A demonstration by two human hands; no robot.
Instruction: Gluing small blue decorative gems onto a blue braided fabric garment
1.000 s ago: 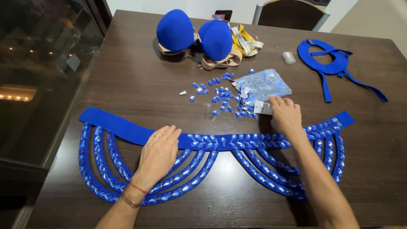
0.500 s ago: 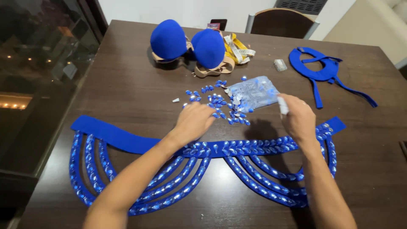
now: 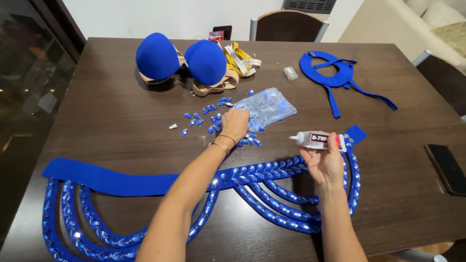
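A blue fabric belt piece (image 3: 111,180) with looping straps covered in blue gems lies across the near part of the brown table (image 3: 97,116). My left hand (image 3: 235,123) reaches over it and rests on a scatter of loose blue gems (image 3: 201,116) beside a clear plastic bag of gems (image 3: 266,105); its fingertips are hidden. My right hand (image 3: 324,163) holds a small glue tube (image 3: 318,139) level above the belt's right end, nozzle pointing left.
At the back sit blue bra cups (image 3: 182,59), a yellow measuring tape (image 3: 240,59), a small grey object (image 3: 290,73) and a blue collar piece with straps (image 3: 335,75). A dark phone (image 3: 446,167) lies at the right edge. Chairs stand around.
My left hand moved from the belt up to the loose gems. My right hand lifted off the belt and now holds the glue tube level, turned palm up.
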